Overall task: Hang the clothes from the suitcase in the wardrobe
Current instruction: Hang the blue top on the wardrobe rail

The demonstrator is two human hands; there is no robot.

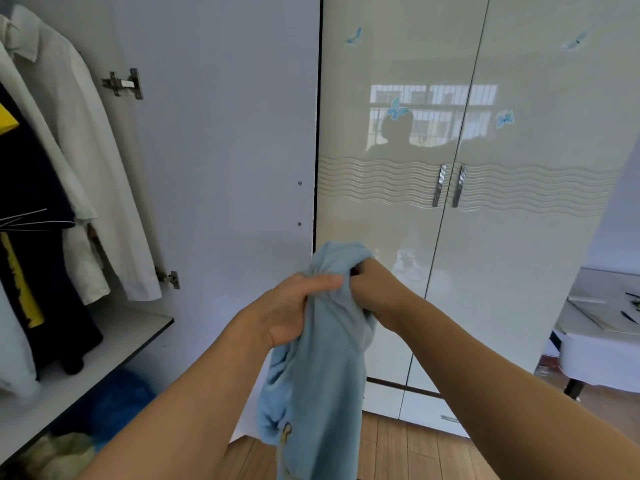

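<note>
Both hands [322, 299] grip blue garment [322, 358]; wardrobe [214, 133] open

Two bare forearms, no sleeves visible

A wood-plank floor [398, 452] runs along the bottom of the view. At the right edge stands a table [595, 362] under a white cloth, with papers [609, 317] and a pen [628, 317] lying on top. Low on the left, a blue bag [117, 403] sits beside a pale crumpled bundle [59, 452].
</note>
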